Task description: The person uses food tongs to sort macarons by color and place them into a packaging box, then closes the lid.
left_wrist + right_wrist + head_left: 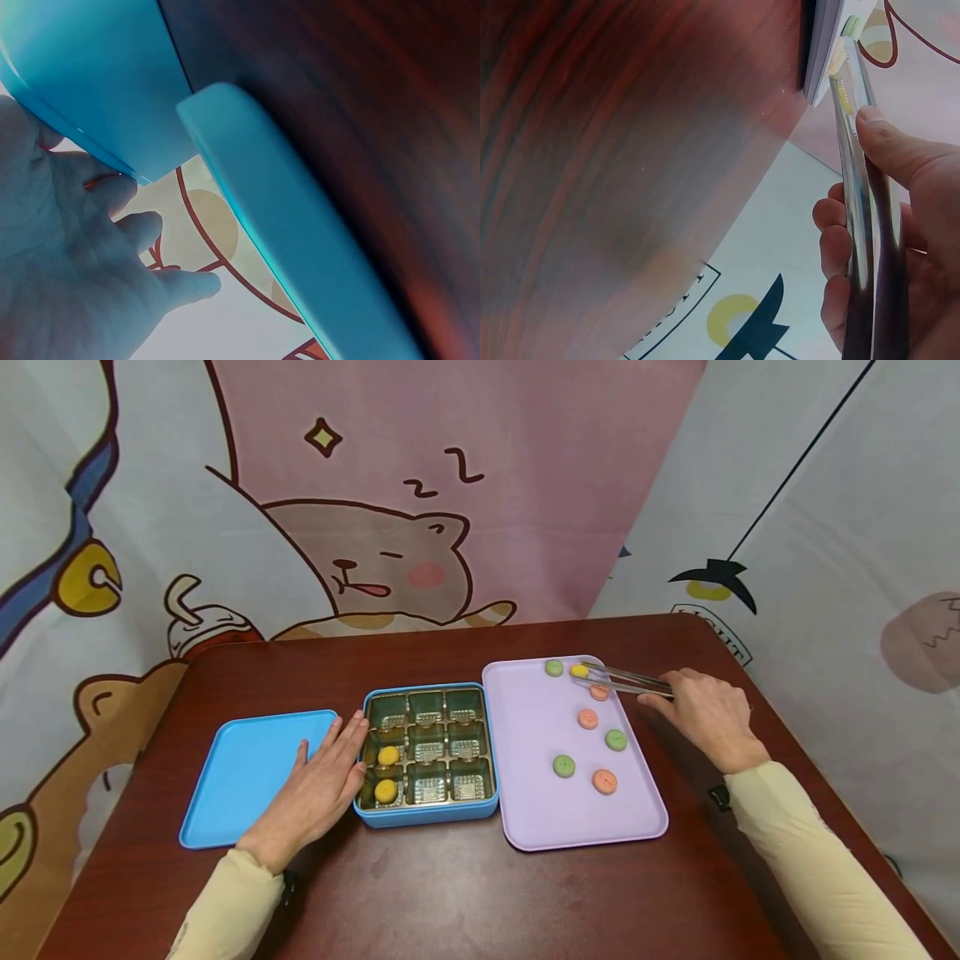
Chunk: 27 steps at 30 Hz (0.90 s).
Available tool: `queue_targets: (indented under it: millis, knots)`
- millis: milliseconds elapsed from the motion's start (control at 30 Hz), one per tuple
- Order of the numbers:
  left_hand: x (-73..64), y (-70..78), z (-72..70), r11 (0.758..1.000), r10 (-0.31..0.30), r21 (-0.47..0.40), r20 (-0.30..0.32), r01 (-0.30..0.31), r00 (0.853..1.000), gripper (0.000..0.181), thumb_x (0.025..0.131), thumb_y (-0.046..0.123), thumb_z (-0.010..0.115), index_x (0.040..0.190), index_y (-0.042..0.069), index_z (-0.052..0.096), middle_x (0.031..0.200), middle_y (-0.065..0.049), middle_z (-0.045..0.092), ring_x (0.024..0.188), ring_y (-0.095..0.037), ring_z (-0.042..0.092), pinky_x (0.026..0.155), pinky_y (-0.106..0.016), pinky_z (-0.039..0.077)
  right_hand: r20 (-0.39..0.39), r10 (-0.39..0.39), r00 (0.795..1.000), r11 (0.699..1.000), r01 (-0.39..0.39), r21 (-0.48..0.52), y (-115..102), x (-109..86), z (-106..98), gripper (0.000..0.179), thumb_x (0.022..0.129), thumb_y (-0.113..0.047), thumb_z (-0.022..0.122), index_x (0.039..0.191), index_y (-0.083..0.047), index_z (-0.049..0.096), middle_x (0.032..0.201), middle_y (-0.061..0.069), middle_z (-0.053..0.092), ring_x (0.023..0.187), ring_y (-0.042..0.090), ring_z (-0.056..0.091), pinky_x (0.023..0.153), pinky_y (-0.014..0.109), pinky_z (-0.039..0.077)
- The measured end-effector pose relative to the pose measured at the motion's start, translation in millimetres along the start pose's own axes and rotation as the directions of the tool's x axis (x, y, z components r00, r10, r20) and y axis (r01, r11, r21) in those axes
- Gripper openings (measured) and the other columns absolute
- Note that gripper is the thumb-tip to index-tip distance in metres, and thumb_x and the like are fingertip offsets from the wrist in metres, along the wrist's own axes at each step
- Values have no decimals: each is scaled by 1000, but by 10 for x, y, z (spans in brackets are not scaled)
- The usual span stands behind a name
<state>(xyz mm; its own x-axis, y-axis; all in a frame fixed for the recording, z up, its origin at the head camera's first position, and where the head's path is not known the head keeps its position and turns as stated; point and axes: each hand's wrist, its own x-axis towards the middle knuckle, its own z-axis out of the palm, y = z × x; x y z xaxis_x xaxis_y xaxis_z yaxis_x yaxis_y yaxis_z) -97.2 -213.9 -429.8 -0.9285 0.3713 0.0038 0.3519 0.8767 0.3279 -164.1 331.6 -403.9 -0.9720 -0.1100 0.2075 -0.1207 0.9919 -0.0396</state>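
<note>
My right hand (708,710) grips a pair of metal tongs (630,679) at the right edge of a lilac tray (532,810). The tong tips lie around a small yellow round piece (579,671), like a macaron, at the tray's far end; whether they pinch it I cannot tell. In the right wrist view, thumb and fingers wrap the tongs (862,225). My left hand (315,789) rests with extended fingers against the left side of a blue box (427,816). Its gold insert has several compartments; two in the left column hold yellow pieces (387,756).
On the tray lie several green pieces (564,766) and orange pieces (604,782). A flat blue lid (251,777) lies left of the box, partly beneath my left hand. Everything stands on a dark wooden table (450,893), with a cartoon-printed cloth (525,485) behind.
</note>
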Motion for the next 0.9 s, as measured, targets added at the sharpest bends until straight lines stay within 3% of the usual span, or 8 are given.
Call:
queue_targets:
  millis: [567, 900]
  knots:
    - [-4, -5, 4, 1000, 1, 4, -4, 0, 1000, 63, 112, 32, 40, 167, 9, 19, 174, -6, 12, 158, -38, 13, 116, -76, 10, -5, -21, 1000, 1000, 21, 5, 10, -20, -5, 47, 87, -39, 84, 106, 2, 71, 80, 14, 67, 55, 23, 50, 40, 34, 37]
    - [4, -9, 9, 1000, -2, 1, 4, 2, 1000, 63, 112, 32, 40, 167, 9, 18, 174, -6, 11, 158, -37, 12, 116, -76, 9, -113, -74, 991, 997, 76, 14, -102, -120, -150, 46, 83, -37, 87, 106, 0, 72, 80, 14, 67, 52, 22, 48, 38, 32, 34]
